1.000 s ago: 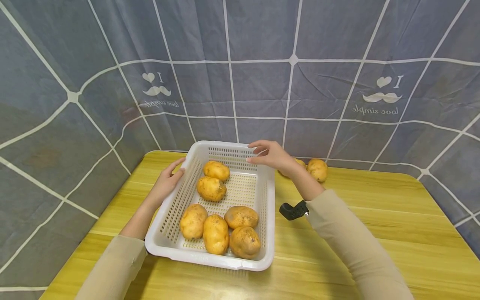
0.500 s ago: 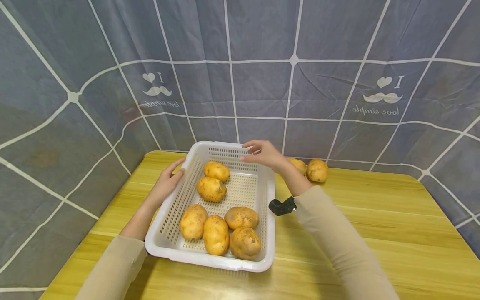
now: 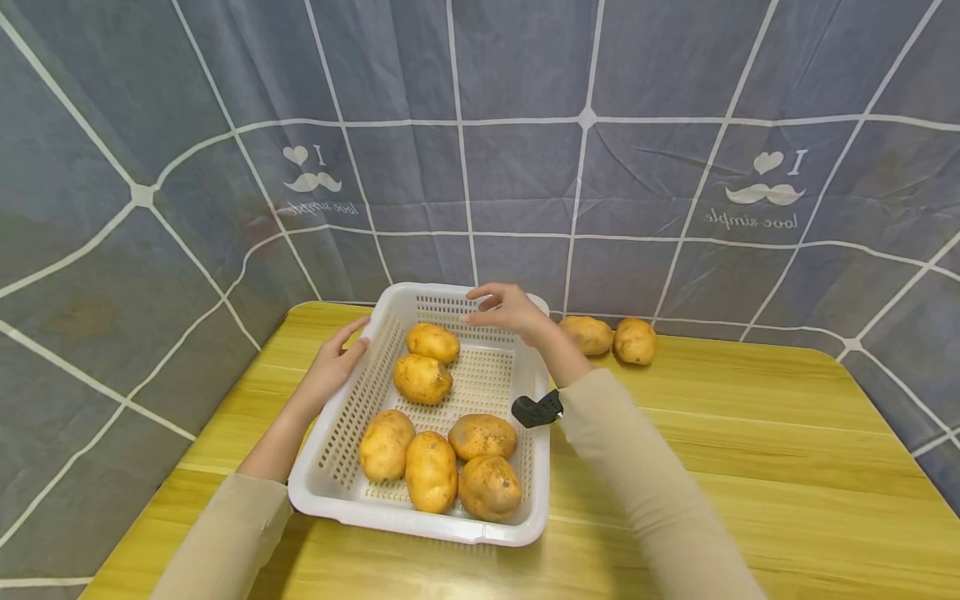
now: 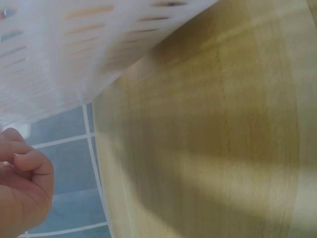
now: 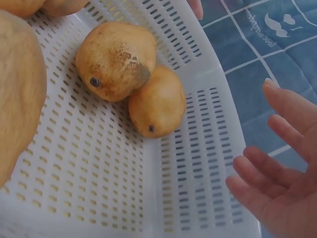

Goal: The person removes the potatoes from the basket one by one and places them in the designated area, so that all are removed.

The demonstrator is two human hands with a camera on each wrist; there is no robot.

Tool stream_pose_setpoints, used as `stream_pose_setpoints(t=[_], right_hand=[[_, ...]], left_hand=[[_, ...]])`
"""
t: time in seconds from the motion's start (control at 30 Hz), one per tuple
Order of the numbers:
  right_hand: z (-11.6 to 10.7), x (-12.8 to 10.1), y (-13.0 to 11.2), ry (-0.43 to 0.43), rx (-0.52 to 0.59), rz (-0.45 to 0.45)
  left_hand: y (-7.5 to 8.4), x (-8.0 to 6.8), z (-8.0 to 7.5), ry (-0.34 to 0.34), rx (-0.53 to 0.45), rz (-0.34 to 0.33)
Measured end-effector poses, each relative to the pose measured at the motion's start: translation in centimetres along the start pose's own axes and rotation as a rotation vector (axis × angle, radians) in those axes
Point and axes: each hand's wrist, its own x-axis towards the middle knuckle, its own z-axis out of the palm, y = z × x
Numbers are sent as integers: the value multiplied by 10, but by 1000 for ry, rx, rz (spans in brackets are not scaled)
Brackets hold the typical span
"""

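A white slotted plastic basket [image 3: 375, 513] stands on the wooden table with several potatoes in it. Two potatoes, one of them this potato [image 3: 422, 379], lie near its far left side; the others, among them another potato [image 3: 432, 472], group near the front. My left hand [image 3: 330, 367] grips the basket's left rim, its fingers bent there in the left wrist view. Over the far right part of the basket hovers my right hand [image 3: 510, 312], fingers spread apart and holding nothing. The right wrist view shows this hand [image 5: 277, 183] beside the basket wall.
Behind the basket's right side, two more potatoes lie on the table [image 3: 750, 450]: one potato [image 3: 587, 335] and a rounder potato [image 3: 634, 342]. A grey curtain [image 3: 525, 183] with white lines hangs along the back and sides. A black wrist device [image 3: 537, 410] sits at my right sleeve.
My right hand has moved left over the basket's far edge, uncovering one of the potatoes behind. My left hand, the basket and the potatoes stay in place.
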Motion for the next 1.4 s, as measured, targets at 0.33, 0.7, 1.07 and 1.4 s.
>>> stream_pose_setpoints(t=[0.33, 0.7, 1.07, 1.4], right_hand=[[17, 13, 3, 9, 14, 49], [38, 26, 7, 14, 23, 88], [51, 36, 9, 21, 49, 111], [59, 40, 13, 33, -30, 119]], left_hand=[[2, 0, -2, -12, 0, 4], [1, 0, -5, 8, 18, 2], [-2, 0, -4, 22, 0, -2], [-2, 1, -2, 11, 11, -15]])
